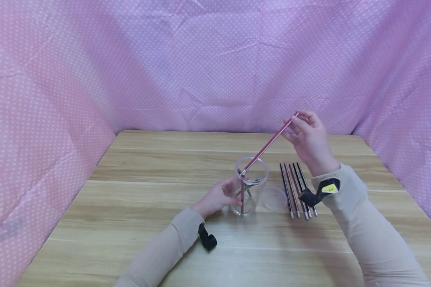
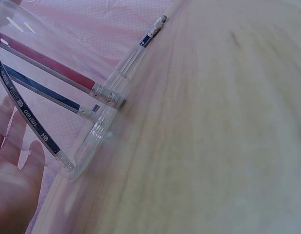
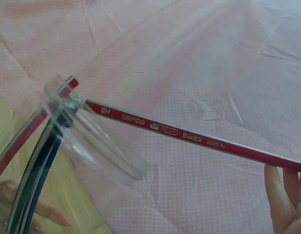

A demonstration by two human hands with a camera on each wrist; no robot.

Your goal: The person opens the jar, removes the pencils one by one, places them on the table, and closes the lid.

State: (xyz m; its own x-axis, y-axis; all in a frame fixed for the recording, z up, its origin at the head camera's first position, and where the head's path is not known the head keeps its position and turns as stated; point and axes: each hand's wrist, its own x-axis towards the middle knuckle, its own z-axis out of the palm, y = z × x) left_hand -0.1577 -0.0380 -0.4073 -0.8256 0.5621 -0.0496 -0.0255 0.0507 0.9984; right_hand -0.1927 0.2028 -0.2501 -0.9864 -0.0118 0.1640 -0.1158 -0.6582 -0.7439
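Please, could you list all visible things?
Table: one, light wood, below
Jar: one, clear, near table's centre
Lid: one, clear, right of jar
Held pencil: one, red, end at jar's mouth
Stored pencils: three, one red, two dark, in jar
Loose pencils: about five, dark and reddish, beside lid
Dotted cloth: pieces unclear, pink, around table
Sleeves: two, beige, head view's bottom
Wrist cameras: two, black, at sleeves' ends
Label: one, yellow, on right camera
Left hand: one, round jar
Right hand: one, pinching held pencil

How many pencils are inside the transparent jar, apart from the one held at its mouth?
3 in the jar. From top to bottom in the left wrist view: red pencil, blue pencil, dark lettered pencil. None seems hidden.
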